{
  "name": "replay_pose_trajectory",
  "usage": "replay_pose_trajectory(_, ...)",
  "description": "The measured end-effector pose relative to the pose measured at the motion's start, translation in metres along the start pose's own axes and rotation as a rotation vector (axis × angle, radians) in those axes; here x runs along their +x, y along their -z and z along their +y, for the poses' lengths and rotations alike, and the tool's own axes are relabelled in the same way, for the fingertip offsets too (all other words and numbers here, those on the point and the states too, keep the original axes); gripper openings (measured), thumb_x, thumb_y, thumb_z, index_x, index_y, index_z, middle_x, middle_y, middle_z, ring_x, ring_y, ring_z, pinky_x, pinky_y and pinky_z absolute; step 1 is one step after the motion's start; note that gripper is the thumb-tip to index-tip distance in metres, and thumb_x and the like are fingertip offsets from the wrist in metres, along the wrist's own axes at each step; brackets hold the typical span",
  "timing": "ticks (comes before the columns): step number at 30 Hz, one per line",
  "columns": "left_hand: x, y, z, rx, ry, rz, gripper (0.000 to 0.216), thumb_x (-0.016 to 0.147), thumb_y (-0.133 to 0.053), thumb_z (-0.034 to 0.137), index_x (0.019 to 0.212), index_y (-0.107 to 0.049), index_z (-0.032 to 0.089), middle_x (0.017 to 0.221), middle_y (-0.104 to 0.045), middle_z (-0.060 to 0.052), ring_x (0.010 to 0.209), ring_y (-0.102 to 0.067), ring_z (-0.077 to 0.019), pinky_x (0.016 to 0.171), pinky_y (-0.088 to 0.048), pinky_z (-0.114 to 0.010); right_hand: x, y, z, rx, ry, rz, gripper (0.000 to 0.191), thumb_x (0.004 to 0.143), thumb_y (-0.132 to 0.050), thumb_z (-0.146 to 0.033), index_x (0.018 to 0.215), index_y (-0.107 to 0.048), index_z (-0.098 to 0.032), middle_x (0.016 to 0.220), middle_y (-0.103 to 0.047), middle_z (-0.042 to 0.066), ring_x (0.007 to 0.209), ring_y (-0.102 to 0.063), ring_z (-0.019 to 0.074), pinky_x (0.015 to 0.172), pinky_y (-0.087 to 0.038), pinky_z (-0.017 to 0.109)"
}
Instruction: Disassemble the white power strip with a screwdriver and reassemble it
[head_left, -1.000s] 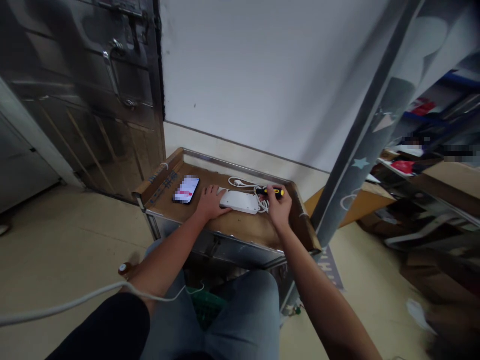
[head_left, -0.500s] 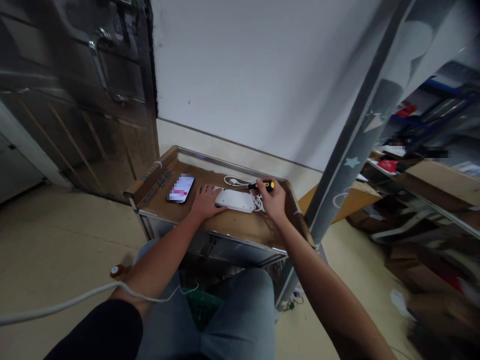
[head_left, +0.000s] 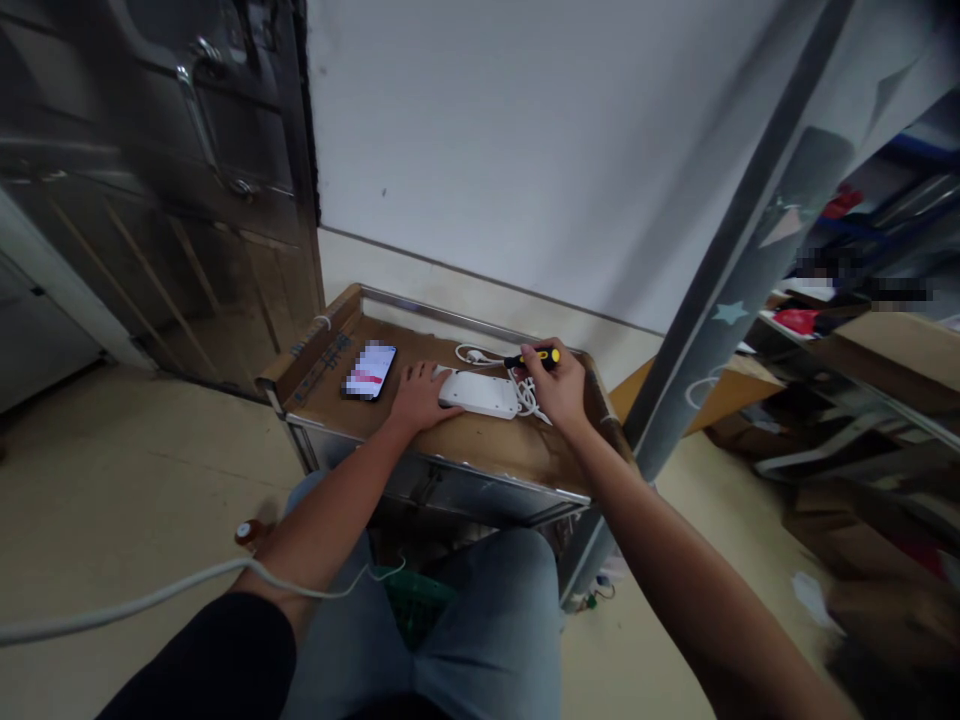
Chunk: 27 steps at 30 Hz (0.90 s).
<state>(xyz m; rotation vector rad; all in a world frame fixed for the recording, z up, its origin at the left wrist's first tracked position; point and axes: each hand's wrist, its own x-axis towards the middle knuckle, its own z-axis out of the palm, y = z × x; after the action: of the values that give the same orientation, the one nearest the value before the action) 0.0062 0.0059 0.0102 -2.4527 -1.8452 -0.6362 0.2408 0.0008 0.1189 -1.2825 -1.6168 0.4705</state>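
A white power strip (head_left: 480, 393) lies on a cardboard-covered metal table (head_left: 480, 455). My left hand (head_left: 418, 397) rests flat on the table with its fingers against the strip's left end. My right hand (head_left: 559, 385) is closed around a black and yellow screwdriver (head_left: 534, 357), held just past the strip's right end, above the bundled white cord (head_left: 525, 395). A phone (head_left: 369, 370) with a lit screen lies to the left of my left hand.
A metal door (head_left: 165, 180) stands at the left and a white wall behind the table. A slanted grey post (head_left: 720, 290) rises right of the table, with cluttered shelves (head_left: 862, 330) beyond. A white cable (head_left: 150, 600) crosses my lap.
The view has shifted slightly. My right hand has lifted the screwdriver a little over the cord; my left hand stays by the strip.
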Motion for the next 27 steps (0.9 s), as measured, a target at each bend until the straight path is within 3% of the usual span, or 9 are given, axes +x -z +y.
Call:
replay_pose_trajectory(12,0.002,-0.002,-0.001,0.019,0.001,-0.022,0.085,0.089,-0.064,0.077,0.154,-0.055,0.023,0.158,-0.054,-0.018,0.145,-0.046,-0.0413,0.124,-0.033,-0.058,0.017,-0.001,-0.006,-0.136,0.103,-0.039,0.057,0.098,-0.057,-0.07,0.1,-0.064,-0.013,0.07,-0.066,0.0,0.06,-0.06,0.0069,0.061,-0.048,0.02)
replay_pose_trajectory(16,0.002,-0.001,-0.001,0.022,0.0,-0.027,0.085,0.089,-0.065,0.074,0.155,-0.054,0.022,0.16,-0.053,-0.018,0.148,-0.044,-0.0424,0.124,-0.031,-0.06,0.06,-0.004,-0.011,-0.272,0.135,-0.041,0.054,0.094,-0.062,-0.068,0.083,-0.061,-0.015,0.064,-0.06,0.002,0.066,-0.062,0.0117,0.072,-0.054,0.025)
replay_pose_trajectory(19,0.001,-0.002,-0.001,0.035,-0.003,-0.024,0.084,0.091,-0.063,0.074,0.156,-0.053,0.022,0.162,-0.051,-0.017,0.149,-0.042,-0.0424,0.125,-0.03,-0.059,0.103,-0.013,-0.017,-0.386,0.155,-0.032,0.05,0.085,-0.076,-0.06,0.075,-0.06,-0.013,0.07,-0.06,0.008,0.089,-0.067,0.0223,0.091,-0.058,0.039)
replay_pose_trajectory(23,0.001,-0.001,-0.001,0.066,-0.013,-0.006,0.082,0.093,-0.059,0.076,0.155,-0.053,0.023,0.161,-0.051,-0.016,0.147,-0.044,-0.0401,0.124,-0.032,-0.056,0.141,-0.034,-0.029,-0.506,0.243,-0.124,0.048,0.08,-0.083,-0.045,0.103,-0.066,-0.007,0.097,-0.066,0.013,0.108,-0.065,0.0267,0.104,-0.054,0.051)
replay_pose_trajectory(27,0.001,-0.002,-0.002,0.096,-0.028,0.012,0.083,0.092,-0.058,0.078,0.155,-0.054,0.024,0.157,-0.054,-0.016,0.144,-0.046,-0.0388,0.122,-0.035,-0.053,0.148,-0.052,-0.056,-0.628,0.328,-0.35,0.049,0.083,-0.081,-0.038,0.118,-0.066,-0.007,0.118,-0.067,0.014,0.114,-0.065,0.0252,0.11,-0.052,0.048)
